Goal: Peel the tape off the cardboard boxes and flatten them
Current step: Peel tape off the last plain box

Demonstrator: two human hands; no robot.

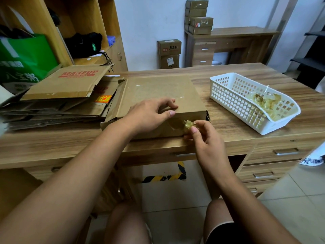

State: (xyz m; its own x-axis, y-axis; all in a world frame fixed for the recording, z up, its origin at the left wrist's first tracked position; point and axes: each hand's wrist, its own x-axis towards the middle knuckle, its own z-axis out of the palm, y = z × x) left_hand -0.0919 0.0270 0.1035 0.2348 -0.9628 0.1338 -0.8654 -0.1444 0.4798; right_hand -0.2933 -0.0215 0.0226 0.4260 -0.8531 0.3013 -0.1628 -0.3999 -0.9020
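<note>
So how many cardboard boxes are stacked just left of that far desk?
2: the printed upper box sits on the lower box, which bears a white label. The near desk may hide more below.

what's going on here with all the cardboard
A person at a desk is stripping tape off a box. The left hand grips the box's near top edge, and the right hand pinches a crumpled tape end on its front face. Flattened boxes are stacked on the left. A basket on the right holds peeled tape. This box is not yet flattened.
</note>
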